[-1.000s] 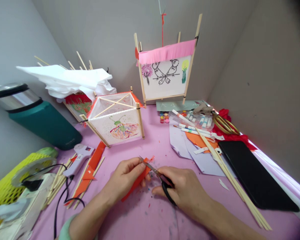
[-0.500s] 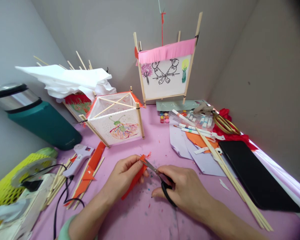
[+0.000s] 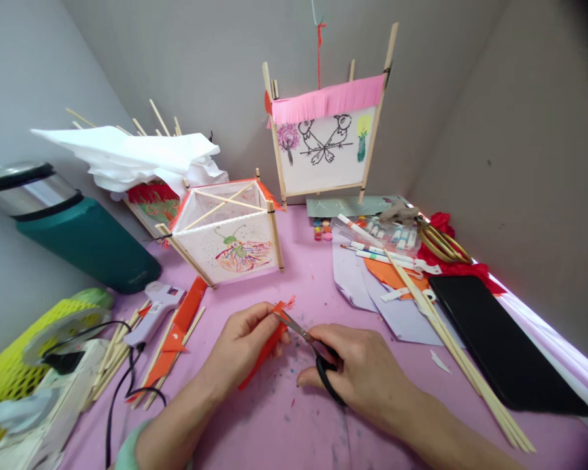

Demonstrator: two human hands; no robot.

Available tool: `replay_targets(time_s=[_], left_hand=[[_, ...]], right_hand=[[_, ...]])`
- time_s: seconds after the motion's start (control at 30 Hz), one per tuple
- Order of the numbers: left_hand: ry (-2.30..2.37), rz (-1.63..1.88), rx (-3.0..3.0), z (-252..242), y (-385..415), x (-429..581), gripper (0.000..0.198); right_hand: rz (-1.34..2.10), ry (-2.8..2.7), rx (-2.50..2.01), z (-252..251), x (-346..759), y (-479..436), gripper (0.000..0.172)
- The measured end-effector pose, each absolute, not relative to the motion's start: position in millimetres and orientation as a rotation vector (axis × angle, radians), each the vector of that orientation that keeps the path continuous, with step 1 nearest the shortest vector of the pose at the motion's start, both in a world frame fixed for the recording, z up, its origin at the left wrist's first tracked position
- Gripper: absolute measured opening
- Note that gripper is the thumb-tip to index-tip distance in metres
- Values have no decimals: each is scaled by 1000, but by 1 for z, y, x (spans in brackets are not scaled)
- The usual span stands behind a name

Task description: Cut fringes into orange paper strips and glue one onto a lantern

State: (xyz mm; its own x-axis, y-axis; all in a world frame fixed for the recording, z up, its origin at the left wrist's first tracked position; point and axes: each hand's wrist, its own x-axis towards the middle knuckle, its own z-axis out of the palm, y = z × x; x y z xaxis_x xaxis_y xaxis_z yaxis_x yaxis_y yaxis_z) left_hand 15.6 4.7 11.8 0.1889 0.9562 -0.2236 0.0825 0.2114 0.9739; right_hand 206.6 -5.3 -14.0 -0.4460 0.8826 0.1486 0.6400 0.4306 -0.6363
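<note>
Between the thumb and fingers of my left hand (image 3: 249,336) is a folded strip of orange-red paper (image 3: 265,356), its upper end cut into a fine fringe. My right hand (image 3: 360,359) grips a pair of scissors with black handles (image 3: 329,378). The scissor blades (image 3: 294,324) lie at the fringed end of the strip, close to my left fingertips. Just beyond my hands stands a paper lantern (image 3: 238,251) on a wooden stick frame, with an insect drawn on its front. Small paper scraps lie on the pink table (image 3: 294,431) beneath.
A second lantern (image 3: 328,150) with pink fringe hangs at the back. To the left are a teal bottle (image 3: 88,235), a glue gun (image 3: 154,310) with its cord and orange paper (image 3: 176,336). At right lie wooden sticks (image 3: 451,346), a black phone (image 3: 500,346), markers (image 3: 387,258) and gold scissors (image 3: 443,241).
Hardly anything differs. Both hands, the paper strip and the scissors stay in nearly the same place, while the view shifts very slightly.
</note>
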Motion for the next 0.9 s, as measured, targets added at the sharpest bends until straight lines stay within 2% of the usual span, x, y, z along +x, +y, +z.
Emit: replay_targets(time_s=[0.43,0.9], left_hand=[[1254,1005,1024,8,8,12,26],[1248,989,1069,7,7,12,25]], right_hand=[[688,-2230,-1310,-16,209,-6,27],[722,-2237,-1308,-11,209,-5,24]])
